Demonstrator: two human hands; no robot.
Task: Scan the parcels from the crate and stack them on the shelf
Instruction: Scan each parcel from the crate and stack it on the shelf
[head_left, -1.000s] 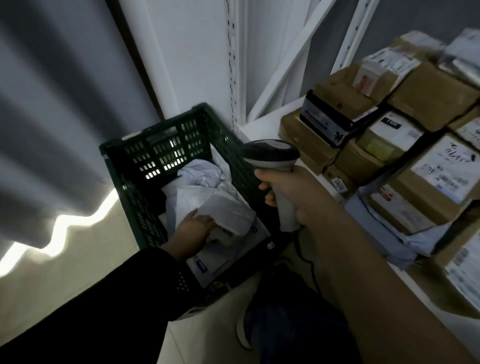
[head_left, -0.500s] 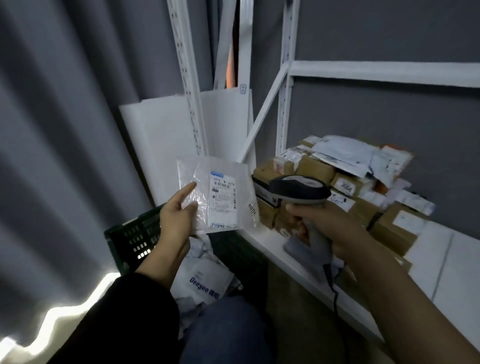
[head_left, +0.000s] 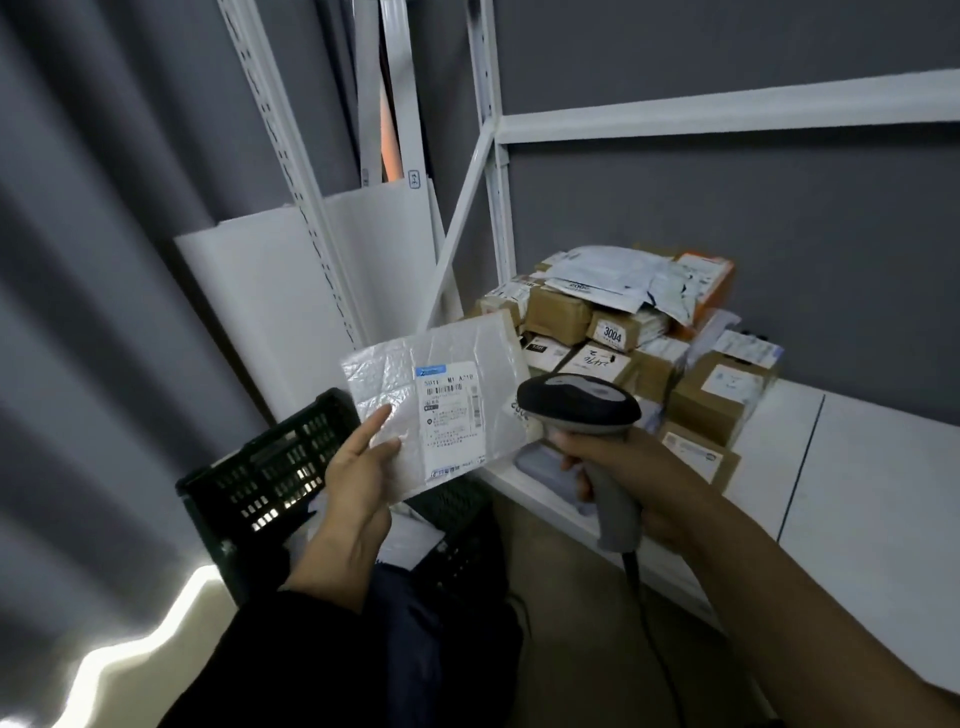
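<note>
Glare is our first worry. Our left hand (head_left: 358, 478) holds a bubble mailer (head_left: 467, 364), pinching it at the lower left corner, and its label (head_left: 449, 415) faces us at a tilt. Our right hand (head_left: 639, 483) is wrapped round the grip of the scanner (head_left: 582, 410). The scanner's head sits just right of the mailer, and we cannot tell whether its window faces the barcode. If we trigger from here, we judge the beam may miss the code or bounce off the shiny wrap, so no read registers. The pinch is at one corner only, so the soft mailer could sag or slip and drop toward the crate (head_left: 260, 467) below our left hand. The cable (head_left: 636, 577) hangs under our right hand and could snag on the shelf (head_left: 857, 467) edge as we reach. Beyond our right hand the pile of parcels (head_left: 623, 332) is loose, with mailers lying crooked on top. A careless placement could slide them off.
</note>
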